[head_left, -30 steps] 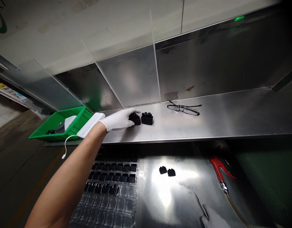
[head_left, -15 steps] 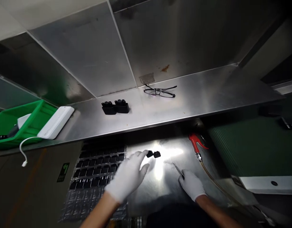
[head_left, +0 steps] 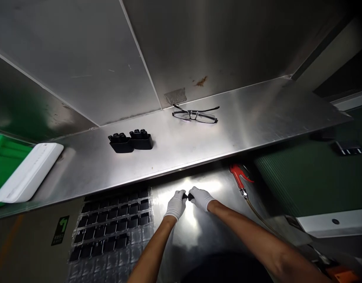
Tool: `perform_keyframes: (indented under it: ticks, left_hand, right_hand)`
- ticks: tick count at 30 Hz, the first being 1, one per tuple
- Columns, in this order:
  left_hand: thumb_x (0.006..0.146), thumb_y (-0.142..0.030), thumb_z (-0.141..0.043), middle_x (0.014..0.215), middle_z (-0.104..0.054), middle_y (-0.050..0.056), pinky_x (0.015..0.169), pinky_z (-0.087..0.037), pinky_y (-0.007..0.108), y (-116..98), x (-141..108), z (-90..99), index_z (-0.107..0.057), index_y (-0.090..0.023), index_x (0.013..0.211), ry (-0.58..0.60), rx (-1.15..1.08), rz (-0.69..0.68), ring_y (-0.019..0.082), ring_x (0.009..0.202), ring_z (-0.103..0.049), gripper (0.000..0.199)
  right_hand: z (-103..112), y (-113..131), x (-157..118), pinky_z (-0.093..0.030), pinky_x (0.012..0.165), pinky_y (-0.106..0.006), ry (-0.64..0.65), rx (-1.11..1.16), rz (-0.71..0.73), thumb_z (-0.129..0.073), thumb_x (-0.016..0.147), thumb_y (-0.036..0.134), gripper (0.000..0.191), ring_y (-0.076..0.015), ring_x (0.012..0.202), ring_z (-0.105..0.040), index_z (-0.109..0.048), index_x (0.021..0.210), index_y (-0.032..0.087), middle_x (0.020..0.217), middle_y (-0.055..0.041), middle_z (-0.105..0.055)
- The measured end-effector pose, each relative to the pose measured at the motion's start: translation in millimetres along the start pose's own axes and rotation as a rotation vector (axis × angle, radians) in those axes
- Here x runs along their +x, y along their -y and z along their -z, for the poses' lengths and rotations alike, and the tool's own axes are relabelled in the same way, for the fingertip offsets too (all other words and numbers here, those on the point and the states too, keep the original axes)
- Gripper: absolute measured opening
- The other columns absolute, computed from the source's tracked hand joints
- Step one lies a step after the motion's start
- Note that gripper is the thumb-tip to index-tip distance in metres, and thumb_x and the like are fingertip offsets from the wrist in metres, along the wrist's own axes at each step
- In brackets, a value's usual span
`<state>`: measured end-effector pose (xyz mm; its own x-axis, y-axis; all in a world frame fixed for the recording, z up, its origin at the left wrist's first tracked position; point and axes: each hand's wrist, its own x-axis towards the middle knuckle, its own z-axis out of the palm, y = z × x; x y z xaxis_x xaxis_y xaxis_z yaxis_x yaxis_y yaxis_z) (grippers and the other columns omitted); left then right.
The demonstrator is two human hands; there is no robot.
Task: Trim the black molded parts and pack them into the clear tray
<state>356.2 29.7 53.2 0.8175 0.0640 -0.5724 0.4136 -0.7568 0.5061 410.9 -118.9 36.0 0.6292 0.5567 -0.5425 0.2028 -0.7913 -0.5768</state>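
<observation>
Shelf (head_left: 228, 129) above worktop (head_left: 198, 232). On shelf: two connector blocks (head_left: 130, 142) touching, centre-left; glasses (head_left: 195, 114) right, behind. Flat device (head_left: 28, 171) far left. Worktop: parts tray (head_left: 110, 228) left, both hands (head_left: 188, 199) centre, air gun (head_left: 239, 175) right.

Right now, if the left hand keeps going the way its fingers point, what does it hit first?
The small black part at its fingertips, then the right hand just beyond; the left hand already appears to touch it, though depth is unclear.

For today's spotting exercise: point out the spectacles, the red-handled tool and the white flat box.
spectacles (head_left: 195, 115), head view, on the bridge.
red-handled tool (head_left: 238, 173), head view, on its red grip.
white flat box (head_left: 29, 170), head view, on its top face.
</observation>
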Motion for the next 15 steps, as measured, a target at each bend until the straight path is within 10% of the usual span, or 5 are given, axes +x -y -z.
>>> perform_keyframes:
  ticks: [5,10,15]
  left_hand:
    - [0.093,-0.02,-0.055,0.127,-0.064,0.009,0.106,-0.046,0.032,-21,-68,42.1,-0.059,-0.022,0.123,-0.089,-0.25,-0.072,0.021,0.119,-0.061,0.03]
    - [0.092,-0.047,-0.061,0.11,-0.07,0.004,0.08,-0.057,0.034,-67,-178,160.9,-0.058,-0.029,0.131,-0.21,-0.461,-0.116,0.021,0.089,-0.067,0.043]
    - [0.09,-0.052,-0.062,0.102,-0.073,0.003,0.077,-0.056,0.035,-92,-194,266.8,-0.059,-0.027,0.132,-0.547,-0.23,-0.145,0.02,0.081,-0.067,0.049]
  right_hand:
    - [45,23,-77,-0.048,0.093,-0.027,-0.09,0.17,0.057,-0.061,0.091,0.018,0.02,-0.0172,0.103,-0.061,-0.064,0.111,0.021,0.114,-0.0038,-0.063]
    - [159,101,-168,-0.051,0.09,-0.03,-0.268,0.329,0.383,-0.061,0.092,0.025,0.031,-0.0178,0.1,-0.063,-0.06,0.123,0.028,0.114,-0.0011,-0.066]
    - [241,174,-145,-0.051,0.078,-0.029,-0.519,0.098,0.432,-0.069,0.087,0.028,0.031,-0.0184,0.09,-0.066,-0.064,0.118,0.025,0.101,0.0002,-0.071]
